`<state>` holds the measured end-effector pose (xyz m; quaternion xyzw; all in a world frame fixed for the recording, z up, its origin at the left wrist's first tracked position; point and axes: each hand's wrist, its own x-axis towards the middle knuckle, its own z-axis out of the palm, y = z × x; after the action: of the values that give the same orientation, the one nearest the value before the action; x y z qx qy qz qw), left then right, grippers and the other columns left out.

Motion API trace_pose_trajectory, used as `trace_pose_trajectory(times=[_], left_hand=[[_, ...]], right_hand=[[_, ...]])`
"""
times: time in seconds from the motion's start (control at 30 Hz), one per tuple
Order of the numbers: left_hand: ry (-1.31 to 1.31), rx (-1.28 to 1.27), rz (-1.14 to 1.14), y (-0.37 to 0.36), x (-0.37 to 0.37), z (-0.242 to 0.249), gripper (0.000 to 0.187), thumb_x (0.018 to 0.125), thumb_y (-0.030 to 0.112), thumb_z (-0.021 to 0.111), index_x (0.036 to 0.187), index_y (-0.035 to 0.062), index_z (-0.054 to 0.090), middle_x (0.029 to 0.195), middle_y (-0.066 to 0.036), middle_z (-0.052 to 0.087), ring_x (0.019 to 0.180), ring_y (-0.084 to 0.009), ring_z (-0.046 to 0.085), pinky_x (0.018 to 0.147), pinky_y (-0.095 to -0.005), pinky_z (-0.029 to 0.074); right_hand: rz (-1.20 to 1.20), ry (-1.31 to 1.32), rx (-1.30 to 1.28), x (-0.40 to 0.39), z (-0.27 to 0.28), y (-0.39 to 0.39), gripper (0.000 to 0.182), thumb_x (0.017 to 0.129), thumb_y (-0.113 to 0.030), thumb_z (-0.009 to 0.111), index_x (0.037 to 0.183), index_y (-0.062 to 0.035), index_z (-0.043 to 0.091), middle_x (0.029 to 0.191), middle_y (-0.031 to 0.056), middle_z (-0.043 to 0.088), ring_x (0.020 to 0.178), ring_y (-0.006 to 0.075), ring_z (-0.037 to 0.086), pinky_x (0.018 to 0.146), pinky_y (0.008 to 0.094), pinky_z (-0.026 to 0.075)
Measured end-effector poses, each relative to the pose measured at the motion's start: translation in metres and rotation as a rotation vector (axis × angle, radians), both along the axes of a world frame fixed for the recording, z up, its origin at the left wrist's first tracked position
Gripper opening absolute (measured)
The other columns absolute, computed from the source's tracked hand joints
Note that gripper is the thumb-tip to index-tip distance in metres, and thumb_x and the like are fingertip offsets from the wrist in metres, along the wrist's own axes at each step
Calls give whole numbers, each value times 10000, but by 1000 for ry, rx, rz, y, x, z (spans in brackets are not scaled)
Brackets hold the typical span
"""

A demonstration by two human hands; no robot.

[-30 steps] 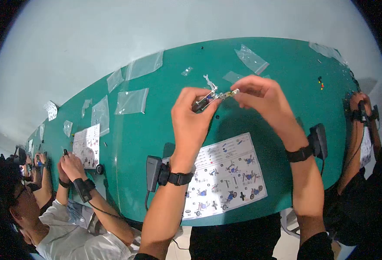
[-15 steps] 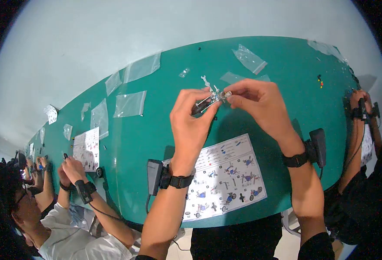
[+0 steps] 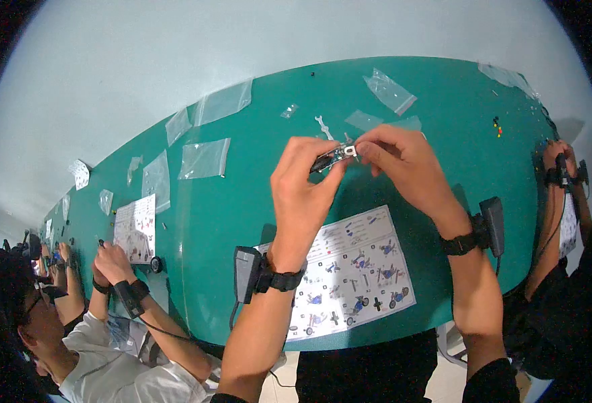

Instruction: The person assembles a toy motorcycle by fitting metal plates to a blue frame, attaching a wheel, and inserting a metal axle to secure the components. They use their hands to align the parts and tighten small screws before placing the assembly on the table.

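Observation:
Between thumb and fingers of my left hand [image 3: 303,178] is a small, partly built metal model [image 3: 340,156] with a black part and silvery pieces. Closed in a pinch, my right hand [image 3: 407,164] grips the model's right end; the fingertips hide much of that end. A small flat wrench [image 3: 322,126] lies on the table just beyond the model. Below both hands rests a printed instruction sheet [image 3: 350,269] with pictures of motorcycle build steps.
The green table [image 3: 242,228] carries several clear plastic bags [image 3: 204,159] at left and others [image 3: 390,91] at the back. Small coloured parts [image 3: 497,127] lie at right. Co-workers' hands [image 3: 113,262] are at the left, another person's hands [image 3: 559,158] at the right edge.
The model has turned in my hands, so a pale, flat end piece with a hole now faces up. Both hands have shifted slightly; the wrench shows more clear of the model.

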<state>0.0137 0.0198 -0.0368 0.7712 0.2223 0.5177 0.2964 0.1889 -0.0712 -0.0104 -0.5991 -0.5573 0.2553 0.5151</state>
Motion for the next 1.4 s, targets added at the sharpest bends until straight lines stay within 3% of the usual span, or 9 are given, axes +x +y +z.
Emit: trace_pose_trajectory(times=[0.33,0.63,0.73,0.93,1.03,1.13,1.23,1.33,1.4], left_hand=[[11,48,-14,-4,2,-1,200,843,-11,830,1030,9,763,990,-113,735,898,-220,721,786,-313,573],[26,51,4,-5,3,-1,210,847,-3,836,1042,11,759,994,-118,735,902,-233,725,789,-315,571],[43,10,21,-11,3,5,232,853,-9,828,1072,10,755,1017,-122,732,924,-238,728,807,-321,579],[102,151,-19,-9,1,3,243,864,-34,809,1096,8,749,1062,-128,729,955,-255,732,831,-338,593],[88,175,-17,-9,0,5,241,863,-39,809,1091,4,744,1057,-129,727,956,-256,732,833,-338,593],[58,125,-18,-9,2,3,240,861,-42,810,1087,0,742,1058,-131,728,956,-254,733,835,-337,593],[59,103,-31,-8,2,2,268,857,-37,817,1110,4,739,1063,-129,728,949,-250,733,832,-335,591],[67,79,-14,-11,5,2,306,852,-23,829,1141,14,735,1060,-127,731,934,-243,732,827,-336,587],[104,84,-31,-12,5,2,320,857,-10,830,1161,16,730,1060,-127,733,933,-241,733,828,-339,585]], right_hand=[[-19,2,-12,0,-3,2,262,1050,-260,708,1044,-4,766,816,39,724,689,86,636,625,280,497],[29,200,30,8,-11,8,264,1046,-276,722,1036,-17,769,821,4,711,686,64,599,614,255,472],[17,91,-13,10,-7,5,267,1046,-275,720,1045,-13,769,842,12,725,690,70,604,620,257,478],[16,118,-9,2,-8,5,248,1052,-253,707,1061,-11,760,871,-16,709,702,57,575,623,229,463],[-44,118,9,0,-19,11,278,1044,-273,713,1052,1,763,832,12,722,676,77,593,594,265,453],[-46,337,-38,-7,-25,14,288,1046,-280,707,1027,4,750,811,-10,693,670,66,575,580,261,440],[-103,368,-13,-8,-19,13,291,1048,-268,690,994,16,721,774,46,683,648,140,599,593,314,458],[-159,-130,103,-4,-10,7,296,1054,-260,663,986,26,696,787,141,686,666,253,636,628,382,481],[-113,-229,110,-4,-8,6,288,1053,-251,656,989,28,686,819,186,682,697,313,648,653,416,488]])
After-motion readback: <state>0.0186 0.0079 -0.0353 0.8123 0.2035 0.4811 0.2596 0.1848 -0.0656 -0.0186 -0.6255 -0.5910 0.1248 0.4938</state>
